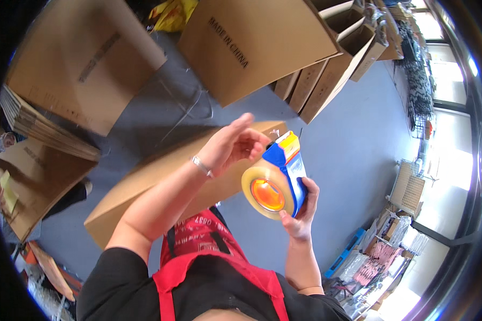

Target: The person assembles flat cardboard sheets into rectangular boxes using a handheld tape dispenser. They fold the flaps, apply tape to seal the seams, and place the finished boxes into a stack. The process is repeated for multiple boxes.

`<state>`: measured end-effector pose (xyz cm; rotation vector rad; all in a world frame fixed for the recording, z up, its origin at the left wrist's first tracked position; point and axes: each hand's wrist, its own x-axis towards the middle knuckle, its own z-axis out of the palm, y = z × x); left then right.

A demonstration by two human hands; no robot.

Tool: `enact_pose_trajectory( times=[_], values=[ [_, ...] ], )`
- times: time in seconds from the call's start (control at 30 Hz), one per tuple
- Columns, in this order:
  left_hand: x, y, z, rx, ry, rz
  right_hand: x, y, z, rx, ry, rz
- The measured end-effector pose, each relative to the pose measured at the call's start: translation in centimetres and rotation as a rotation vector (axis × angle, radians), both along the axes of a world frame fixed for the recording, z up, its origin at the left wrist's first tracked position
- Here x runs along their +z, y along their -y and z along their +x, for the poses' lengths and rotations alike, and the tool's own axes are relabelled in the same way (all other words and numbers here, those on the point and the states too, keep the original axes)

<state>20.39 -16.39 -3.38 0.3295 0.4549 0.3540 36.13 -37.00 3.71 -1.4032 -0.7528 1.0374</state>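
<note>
In my right hand is a blue and yellow tape dispenser, held up in front of my body with the fingers closed round its side. It carries a wide roll of clear tape with an orange core. My left hand, a bracelet at its wrist, is close to the dispenser's upper end. Its thumb points away and its fingers are loosely bent and apart, with nothing visible in them. Below both hands a long cardboard box stands in front of me, partly hidden by my left forearm.
Large cardboard boxes and a flat carton panel stand ahead. A person's hand shows beside a carton at the far left. Goods and a blue pallet line the right wall. Loose strapping lies on the grey floor.
</note>
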Motion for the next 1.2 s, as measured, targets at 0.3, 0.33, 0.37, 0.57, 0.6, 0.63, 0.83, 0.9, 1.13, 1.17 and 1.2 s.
enact_pose_trajectory(
  times=[0.3,0.33,0.37,0.57,0.6,0.63,0.83,0.9,1.13,1.17,1.2],
  values=[
    [1.0,-0.7,-0.1,-0.361,-0.165,0.225,0.9,3.5,-1.4,0.204,0.657,-0.024],
    [1.2,-0.7,-0.1,-0.378,-0.2,0.277,0.6,3.6,-1.4,0.171,0.675,-0.035],
    [1.8,-0.7,0.0,-0.369,-0.196,0.213,0.2,3.7,-1.3,0.143,0.692,-0.045],
    [0.7,-0.7,0.2,-0.308,-0.216,0.377,-0.3,4.0,-1.6,0.093,0.628,-0.025],
    [1.0,-0.9,0.1,-0.294,-0.255,0.44,-0.3,4.3,-1.6,0.091,0.641,-0.025],
    [1.5,-0.9,-0.1,-0.237,-0.303,0.487,-0.3,4.9,-1.4,0.089,0.654,-0.025],
    [-0.9,-3.8,-0.4,0.125,-0.602,0.858,-1.0,5.9,-1.0,0.085,0.792,-0.072],
    [-1.3,-4.1,0.1,0.126,-0.679,1.002,-1.4,4.2,-1.6,0.093,0.82,-0.15],
    [-9.0,-3.5,1.0,-0.235,-0.86,1.177,-3.9,5.8,-0.9,0.071,0.709,-0.162],
    [-9.1,-4.0,0.9,-0.467,-0.902,0.998,-4.1,6.1,-0.8,0.066,0.735,-0.159],
    [-8.5,-4.7,1.0,-0.686,-0.939,0.809,-4.6,6.3,-0.7,0.065,0.76,-0.149]
  ],
)
